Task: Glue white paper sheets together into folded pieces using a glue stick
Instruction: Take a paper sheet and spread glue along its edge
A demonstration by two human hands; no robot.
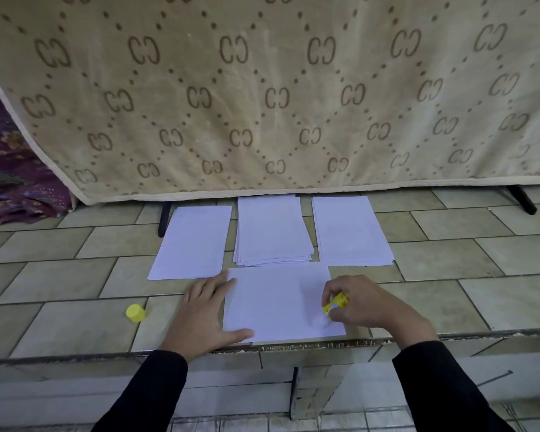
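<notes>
1. The step in hand looks like the gluing itself: the right hand (363,302) pinches the yellow glue stick (335,304) between thumb and fingertips, tilted, with its lower end down on the working sheet (278,304) close to that sheet's right edge.

2. The left hand (206,310) lies flat with fingers spread, pressing the sheet's left edge against the tiled ledge (75,325); the thumb rests over the near-left corner and the fingers over the far-left one (a plain hold-down, nothing pinched).

3. The working sheet lies at the front of the ledge, its near edge almost flush with the ledge's lip.

4. The yellow cap (135,313) lies on the tiles to the left, well apart from the sheet, so the stick is open for use.

5. Behind the working sheet lie three lots of white paper: a left sheet (190,241), a middle stack (272,232) with several edges showing, and a right stack (349,230). Which holds finished pieces I cannot tell.

6. Whether glue already covers the sheet cannot be read from white on white.

7. My judgement of the next move: it calls for a steady stroke along the right margin while the left hand keeps the paper from sliding, then a free hand to fold or lay a second sheet squarely, edges matched, before the glue dries.
</notes>
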